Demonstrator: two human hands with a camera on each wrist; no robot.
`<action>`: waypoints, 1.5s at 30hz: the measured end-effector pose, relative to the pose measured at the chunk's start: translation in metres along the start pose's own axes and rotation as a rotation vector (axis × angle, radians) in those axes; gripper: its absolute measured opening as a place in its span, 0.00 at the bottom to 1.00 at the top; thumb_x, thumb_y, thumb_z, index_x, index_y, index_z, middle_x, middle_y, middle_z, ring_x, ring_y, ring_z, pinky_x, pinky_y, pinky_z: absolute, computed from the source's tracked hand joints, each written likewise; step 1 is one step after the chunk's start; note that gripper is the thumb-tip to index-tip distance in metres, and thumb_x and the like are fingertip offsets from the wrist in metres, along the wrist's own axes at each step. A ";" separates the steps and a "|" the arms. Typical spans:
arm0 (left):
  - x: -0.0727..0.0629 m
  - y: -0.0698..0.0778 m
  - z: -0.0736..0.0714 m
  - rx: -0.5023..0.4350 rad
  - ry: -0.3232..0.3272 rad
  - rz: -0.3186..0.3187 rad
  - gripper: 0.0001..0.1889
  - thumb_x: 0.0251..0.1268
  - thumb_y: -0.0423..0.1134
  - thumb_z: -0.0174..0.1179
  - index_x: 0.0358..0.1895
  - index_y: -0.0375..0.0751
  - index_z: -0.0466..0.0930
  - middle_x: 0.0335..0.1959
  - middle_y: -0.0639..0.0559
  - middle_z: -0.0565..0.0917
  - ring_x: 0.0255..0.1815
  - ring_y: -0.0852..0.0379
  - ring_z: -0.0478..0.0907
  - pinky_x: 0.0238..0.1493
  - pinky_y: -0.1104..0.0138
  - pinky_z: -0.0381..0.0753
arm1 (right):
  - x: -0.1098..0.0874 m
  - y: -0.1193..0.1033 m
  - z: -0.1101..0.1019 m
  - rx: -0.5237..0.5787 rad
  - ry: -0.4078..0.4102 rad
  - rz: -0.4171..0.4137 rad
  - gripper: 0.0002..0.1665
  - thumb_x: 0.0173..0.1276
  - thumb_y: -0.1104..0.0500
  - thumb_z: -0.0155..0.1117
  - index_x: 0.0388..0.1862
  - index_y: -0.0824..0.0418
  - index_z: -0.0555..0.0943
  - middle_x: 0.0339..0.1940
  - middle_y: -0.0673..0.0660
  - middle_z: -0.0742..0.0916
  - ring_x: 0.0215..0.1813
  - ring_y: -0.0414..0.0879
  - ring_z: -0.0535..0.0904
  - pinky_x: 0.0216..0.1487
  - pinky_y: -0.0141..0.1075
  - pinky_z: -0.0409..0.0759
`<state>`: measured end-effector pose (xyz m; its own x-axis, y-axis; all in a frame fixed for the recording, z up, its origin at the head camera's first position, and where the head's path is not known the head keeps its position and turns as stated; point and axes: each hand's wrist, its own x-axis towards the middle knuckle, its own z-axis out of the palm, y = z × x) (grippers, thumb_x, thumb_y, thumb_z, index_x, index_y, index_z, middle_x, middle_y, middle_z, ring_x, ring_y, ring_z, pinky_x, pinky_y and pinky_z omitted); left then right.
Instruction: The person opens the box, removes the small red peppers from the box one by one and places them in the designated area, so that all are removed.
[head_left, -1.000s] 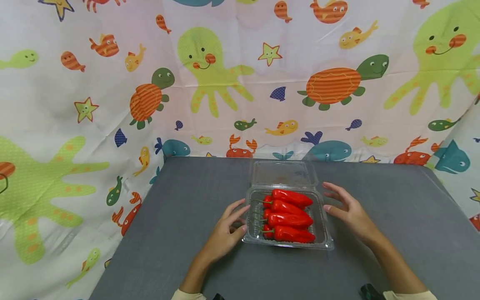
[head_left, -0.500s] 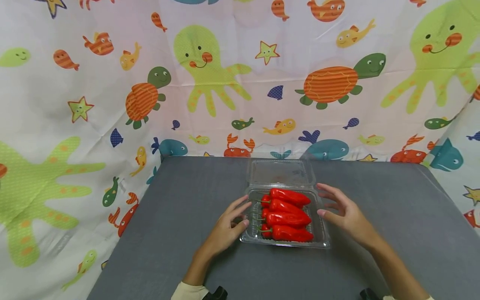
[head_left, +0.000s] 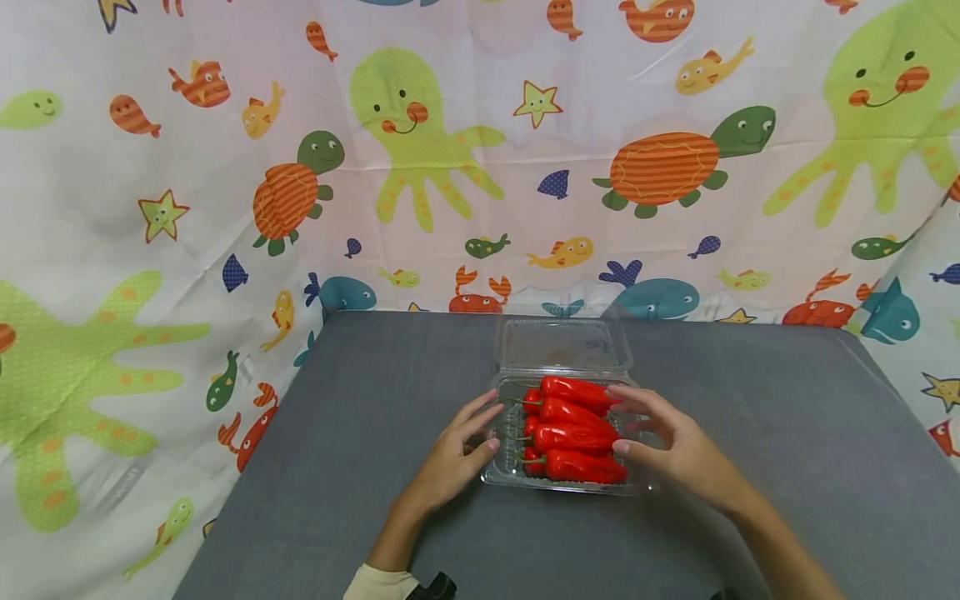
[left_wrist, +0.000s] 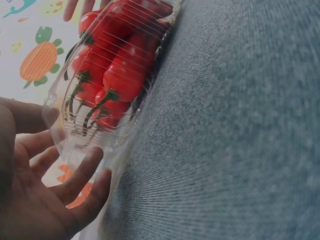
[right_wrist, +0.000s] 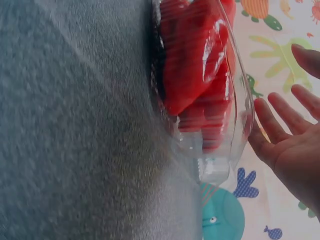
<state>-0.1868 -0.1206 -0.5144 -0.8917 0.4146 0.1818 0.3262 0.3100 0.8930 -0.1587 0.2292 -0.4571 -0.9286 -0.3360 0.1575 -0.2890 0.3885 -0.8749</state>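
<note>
And here we are at the tabletop (head_left: 397, 400), with a clear box (head_left: 562, 489) sitting midway between its side edges and nearer the far edge. In it, a row of glossy red peppers (head_left: 576, 439), four long ones plain to see, stacked from front to back! The clear lid (head_left: 562, 343) lies folded open behind, right up towards the tabletop's far edge.

The left hand (head_left: 444, 468) waits at the box's left side, fingers apart and softly bent around the corner of the rim, with no firm grip that I can see. Over on the right, the right hand (head_left: 686, 450) hangs across the box's right wall, fingers well spread, thumb apart from the rest, nothing held. Fingertips and thumb are right by the peppers' ends; whether they touch, I can't tell from here.

I'd call this the approach to a grasp, the peppers all in the box, none lifted. If it's a pepper they're after, the next move calls for the right hand to close thumb and fingers round one, clear of its neighbours, while the left steadies that light plastic, which could easily skid.
</note>
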 end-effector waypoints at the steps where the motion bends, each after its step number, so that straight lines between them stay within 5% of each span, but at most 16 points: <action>1: 0.000 0.000 0.000 0.000 0.000 -0.004 0.29 0.78 0.35 0.61 0.79 0.40 0.71 0.85 0.52 0.61 0.59 0.47 0.83 0.54 0.63 0.81 | 0.000 -0.001 0.002 -0.001 -0.010 0.008 0.40 0.70 0.57 0.74 0.79 0.51 0.71 0.74 0.57 0.78 0.68 0.51 0.77 0.59 0.43 0.84; 6: 0.000 0.001 0.001 -0.010 0.002 -0.026 0.29 0.78 0.35 0.61 0.79 0.43 0.71 0.85 0.54 0.61 0.60 0.48 0.82 0.54 0.63 0.80 | -0.001 -0.003 0.009 -0.031 -0.062 0.046 0.39 0.68 0.51 0.76 0.76 0.49 0.74 0.73 0.58 0.79 0.66 0.61 0.78 0.54 0.44 0.86; 18: -0.001 0.000 0.002 -0.033 0.005 -0.025 0.29 0.78 0.34 0.62 0.79 0.43 0.71 0.85 0.53 0.61 0.60 0.46 0.82 0.54 0.63 0.80 | 0.001 -0.003 0.022 -0.066 -0.133 0.017 0.33 0.68 0.52 0.77 0.71 0.53 0.79 0.59 0.52 0.86 0.59 0.55 0.82 0.56 0.45 0.86; 45: -0.001 -0.002 0.004 -0.027 0.010 -0.021 0.29 0.78 0.33 0.62 0.79 0.41 0.71 0.85 0.53 0.61 0.60 0.46 0.82 0.56 0.62 0.80 | 0.011 -0.008 0.027 -0.154 -0.179 0.065 0.29 0.63 0.54 0.82 0.63 0.49 0.84 0.54 0.48 0.87 0.53 0.48 0.81 0.53 0.43 0.85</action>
<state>-0.1852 -0.1189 -0.5182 -0.9016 0.3992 0.1667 0.2986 0.2953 0.9076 -0.1604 0.1999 -0.4610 -0.8943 -0.4474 0.0075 -0.2748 0.5361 -0.7982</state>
